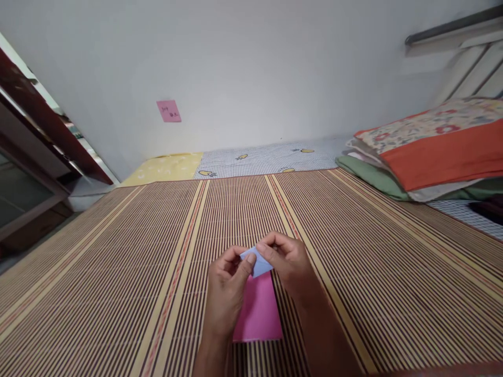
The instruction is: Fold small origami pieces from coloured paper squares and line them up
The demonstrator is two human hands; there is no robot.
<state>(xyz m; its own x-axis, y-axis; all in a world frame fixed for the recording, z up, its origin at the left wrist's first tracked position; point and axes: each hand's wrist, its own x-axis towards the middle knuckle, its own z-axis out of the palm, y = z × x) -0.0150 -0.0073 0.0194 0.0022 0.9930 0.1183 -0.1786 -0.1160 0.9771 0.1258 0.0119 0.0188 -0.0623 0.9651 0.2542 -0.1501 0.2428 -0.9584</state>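
Note:
A small piece of light blue paper [261,265], which looks folded, is held up between both hands. My left hand [228,285] pinches its left side, thumb on top. At its upper right edge, my right hand [288,262] grips it between thumb and fingers. Below the hands a bright pink sheet or pad of paper [259,311] lies flat on the striped bamboo mat [173,225]. Its upper end is hidden behind the blue paper and its left side partly behind my left wrist.
A pink note [168,111] with handwriting is stuck on the white wall [275,68]. Folded bedding [444,146] in orange, floral and green is stacked at the right, near a white railing [477,68]. Patterned cloth [255,159] runs along the wall. At the left is a dark red frame [51,115].

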